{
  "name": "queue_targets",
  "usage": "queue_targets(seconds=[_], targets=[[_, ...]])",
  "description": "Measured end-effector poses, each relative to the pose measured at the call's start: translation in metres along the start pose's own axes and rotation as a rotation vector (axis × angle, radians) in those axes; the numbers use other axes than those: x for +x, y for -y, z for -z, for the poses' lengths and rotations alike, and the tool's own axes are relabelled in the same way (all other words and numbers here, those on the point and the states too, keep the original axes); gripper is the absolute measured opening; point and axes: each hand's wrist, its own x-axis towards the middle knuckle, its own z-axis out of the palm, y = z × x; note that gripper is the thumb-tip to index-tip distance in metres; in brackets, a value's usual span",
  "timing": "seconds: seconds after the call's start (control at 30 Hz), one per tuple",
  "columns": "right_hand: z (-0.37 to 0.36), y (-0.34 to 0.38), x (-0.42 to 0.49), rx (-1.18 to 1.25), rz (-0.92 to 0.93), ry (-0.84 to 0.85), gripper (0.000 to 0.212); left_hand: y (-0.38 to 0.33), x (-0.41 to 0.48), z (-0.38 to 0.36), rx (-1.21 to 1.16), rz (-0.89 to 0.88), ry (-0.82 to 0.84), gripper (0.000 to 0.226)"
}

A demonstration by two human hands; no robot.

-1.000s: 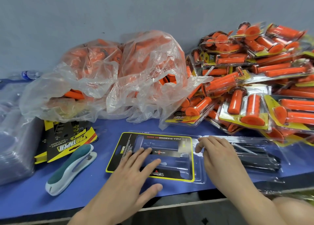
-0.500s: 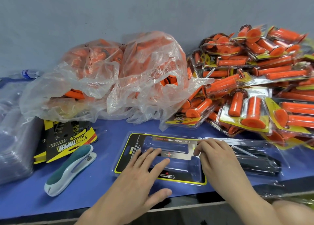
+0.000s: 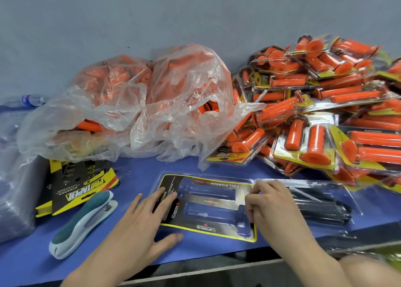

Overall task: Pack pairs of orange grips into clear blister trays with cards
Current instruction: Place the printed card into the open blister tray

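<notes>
Clear plastic blister tray, likely light, springy, slick: pinned under flat-fingered left hand, pinched at fold by right hand; best gripped by rims.

An open tray lay at the front of the worktop, with a card in its left half. Left of it lay a stapler, and behind the stapler a stack of cards. Bags of grips sat behind these, near the wall. A pile of packed trays filled the right rear. A stack of empty trays stood at the far left, a bottle behind it
</notes>
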Motion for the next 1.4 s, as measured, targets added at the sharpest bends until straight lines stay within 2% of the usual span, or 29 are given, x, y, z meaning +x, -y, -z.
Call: queue_targets(seconds=[0.2, 0.33, 0.47, 0.63, 0.87, 1.17, 1.4], targets=[[-0.002, 0.0, 0.0, -0.019, 0.064, -0.064, 0.025, 0.002, 0.001, -0.002, -0.009, -0.012, -0.038, 0.086], [-0.001, 0.0, 0.001, 0.01, 0.075, -0.091, 0.028, 0.004, 0.002, -0.003, 0.008, -0.018, -0.041, 0.087], [-0.003, -0.005, -0.001, 0.024, 0.042, -0.054, 0.041, 0.006, 0.003, -0.006, 0.033, -0.024, -0.036, 0.084], [-0.006, -0.005, -0.001, 0.003, -0.018, 0.053, 0.033, 0.008, 0.002, -0.008, 0.037, -0.019, -0.046, 0.085], [-0.008, -0.006, -0.002, 0.037, -0.086, 0.036, 0.027, 0.009, 0.001, -0.01, 0.006, -0.001, -0.05, 0.085], [-0.004, -0.003, -0.001, 0.016, -0.045, 0.071, 0.028, 0.009, 0.001, -0.011, 0.016, 0.024, -0.065, 0.086], [-0.003, -0.001, -0.002, 0.051, -0.076, 0.031, 0.025, 0.009, -0.004, -0.002, -0.077, 0.038, 0.019, 0.091]])
